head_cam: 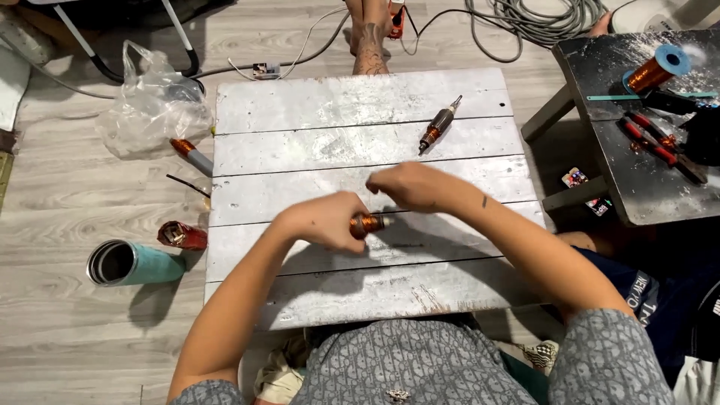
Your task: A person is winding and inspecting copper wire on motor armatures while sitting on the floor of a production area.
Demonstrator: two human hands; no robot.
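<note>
One copper-wound armature [365,224] juts from left hand [324,220], seemingly gripped.

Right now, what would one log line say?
left hand: holds rotor | right hand: above it, pinched | second rotor: on board

Bright, even light from above; soft shadows fall under the arms onto the table [315,105], edges bend slightly, focus is sharp.

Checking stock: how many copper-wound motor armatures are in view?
3: one in the left hand (armature), one on the board's far side, one on the floor left. More may be hidden.
</note>
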